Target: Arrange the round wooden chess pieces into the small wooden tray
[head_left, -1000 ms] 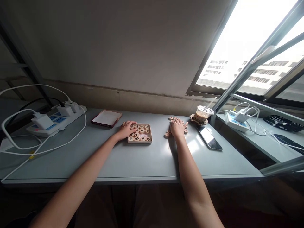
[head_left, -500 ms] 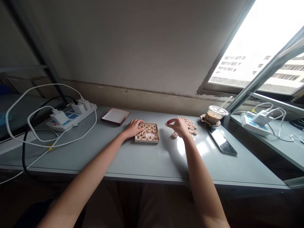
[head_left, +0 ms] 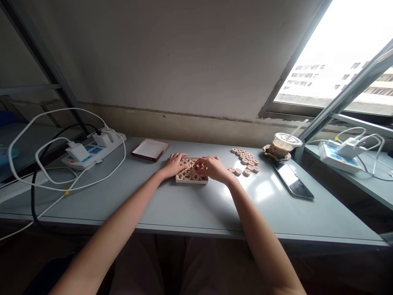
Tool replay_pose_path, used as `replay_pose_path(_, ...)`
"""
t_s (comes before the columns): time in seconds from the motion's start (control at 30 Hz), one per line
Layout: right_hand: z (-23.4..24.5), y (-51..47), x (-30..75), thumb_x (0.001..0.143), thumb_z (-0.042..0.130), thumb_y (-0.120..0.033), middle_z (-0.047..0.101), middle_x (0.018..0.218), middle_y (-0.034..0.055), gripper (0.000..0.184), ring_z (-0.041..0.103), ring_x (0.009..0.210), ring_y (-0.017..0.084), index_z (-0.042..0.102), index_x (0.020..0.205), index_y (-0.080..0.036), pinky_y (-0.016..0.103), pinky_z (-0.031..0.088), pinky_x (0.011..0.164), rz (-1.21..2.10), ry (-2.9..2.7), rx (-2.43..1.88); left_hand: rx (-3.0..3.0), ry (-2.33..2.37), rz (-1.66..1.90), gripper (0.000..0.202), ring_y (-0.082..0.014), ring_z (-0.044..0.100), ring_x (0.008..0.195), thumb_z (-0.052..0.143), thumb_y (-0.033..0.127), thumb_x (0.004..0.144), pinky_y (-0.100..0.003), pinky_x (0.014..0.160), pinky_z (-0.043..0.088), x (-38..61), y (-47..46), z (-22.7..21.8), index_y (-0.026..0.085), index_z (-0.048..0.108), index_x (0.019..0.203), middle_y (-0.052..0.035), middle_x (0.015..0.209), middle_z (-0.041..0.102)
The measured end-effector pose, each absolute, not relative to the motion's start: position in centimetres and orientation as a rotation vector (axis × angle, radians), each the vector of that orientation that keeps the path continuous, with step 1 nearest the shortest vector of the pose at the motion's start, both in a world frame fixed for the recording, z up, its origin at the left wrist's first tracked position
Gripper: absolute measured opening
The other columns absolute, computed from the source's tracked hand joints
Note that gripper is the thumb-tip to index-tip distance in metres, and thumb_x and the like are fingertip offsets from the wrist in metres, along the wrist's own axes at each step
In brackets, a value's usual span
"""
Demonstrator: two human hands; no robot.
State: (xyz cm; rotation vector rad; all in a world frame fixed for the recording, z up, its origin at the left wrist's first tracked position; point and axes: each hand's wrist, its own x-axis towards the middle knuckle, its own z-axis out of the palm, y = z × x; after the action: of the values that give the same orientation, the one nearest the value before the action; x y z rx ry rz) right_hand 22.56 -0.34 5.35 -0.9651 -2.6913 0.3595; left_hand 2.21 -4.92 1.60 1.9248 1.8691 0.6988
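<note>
The right hand (head_left: 213, 167) has moved from the loose pieces (head_left: 245, 161), now to its right, over the box (head_left: 192, 182), fingers nearly closed at one piece (head_left: 196, 168); whether they grip it is unclear. The left hand (head_left: 175, 164) rests half-open on the box's left edge. The box's gap seems to be filling.
</note>
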Motion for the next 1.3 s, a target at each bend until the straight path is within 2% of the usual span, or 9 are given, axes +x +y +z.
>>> replay_pose_path(0.23,4.7,0.1,22.4,0.086,0.057,-0.044,0.07,0.081,-0.0016,0.02,0.06,0.077,0.017,0.067,0.086,-0.026,0.03,0.029,0.079,0.399,-2.706,-0.982,1.916,1.863,0.701,0.05,-0.0269,0.031,0.133,0.049,0.038,0.083,-0.041,0.109,0.03,2.3,-5.1,1.6,0.026,0.04,0.131,-0.007,0.139,0.043)
replay_pose_path(0.37,5.1,-0.1,22.6,0.088,0.055,-0.042,0.07,0.085,0.001,0.02,0.06,0.08,0.017,0.067,0.089,-0.025,0.029,0.029,0.078,0.309,-2.682,-1.01,1.927,1.856,0.694,0.046,-0.027,0.032,0.132,0.048,0.039,0.084,-0.041,0.109,0.031,2.2,-5.1,1.7,0.026,0.043,0.128,-0.0067,0.136,0.045)
replay_pose_path(0.53,5.7,0.0,23.5,0.087,0.059,-0.042,0.068,0.088,0.006,0.024,0.057,0.087,0.021,0.071,0.078,-0.023,0.032,0.029,0.076,0.071,-2.713,-1.08,1.937,1.863,0.697,0.044,-0.0263,0.033,0.131,0.049,0.036,0.083,-0.04,0.108,0.031,2.1,-5.0,1.6,0.027,0.045,0.126,-0.0054,0.135,0.047)
replay_pose_path(0.7,5.6,-0.2,23.3,0.086,0.06,-0.041,0.068,0.091,0.0054,0.021,0.056,0.088,0.021,0.073,0.081,-0.025,0.032,0.029,0.078,0.138,-2.763,-1.073,1.927,1.876,0.696,0.043,-0.0269,0.034,0.13,0.05,0.036,0.083,-0.04,0.108,0.032,2.2,-4.9,1.5,0.026,0.047,0.125,-0.0057,0.133,0.048)
replay_pose_path(0.8,5.6,-0.6,22.9,0.087,0.058,-0.04,0.068,0.089,0.004,0.022,0.056,0.088,0.02,0.073,0.081,-0.026,0.031,0.028,0.078,0.19,-2.774,-1.024,1.985,1.867,0.748,0.044,-0.0253,0.036,0.129,0.051,0.032,0.083,-0.04,0.108,0.032,2.3,-4.9,1.6,0.027,0.048,0.127,-0.0049,0.133,0.048)
replay_pose_path(0.97,5.8,-0.9,22.7,0.087,0.058,-0.035,0.068,0.083,0.0036,0.021,0.056,0.082,0.019,0.071,0.076,-0.024,0.031,0.028,0.076,0.191,-2.777,-1.028,2.27,1.802,0.831,0.036,-0.0242,0.038,0.128,0.048,0.034,0.087,-0.041,0.112,0.027,2.5,-5.1,2.1,0.032,0.06,0.121,-0.0001,0.139,0.046)
replay_pose_path(1.13,5.7,0.1,23.6,0.091,0.05,-0.033,0.069,0.087,0.0047,0.024,0.057,0.082,0.019,0.071,0.082,-0.023,0.032,0.029,0.079,0.152,-2.654,-1.116,2.395,1.681,0.719,0.039,-0.026,0.031,0.135,0.046,0.047,0.09,-0.044,0.114,0.023,2.6,-5.3,2.4,0.033,0.061,0.123,0.0009,0.148,0.039)
replay_pose_path(1.3,4.7,1.9,25.0,0.094,0.044,-0.029,0.064,0.116,0.0106,0.03,0.051,0.107,0.028,0.066,0.113,-0.024,0.04,0.032,0.088,-0.098,-2.471,-1.325,2.401,1.655,0.538,0.045,-0.0286,0.024,0.14,0.045,0.053,0.088,-0.048,0.115,0.021,2.5,-5.7,2.6,0.037,0.055,0.129,0.0037,0.154,0.029)
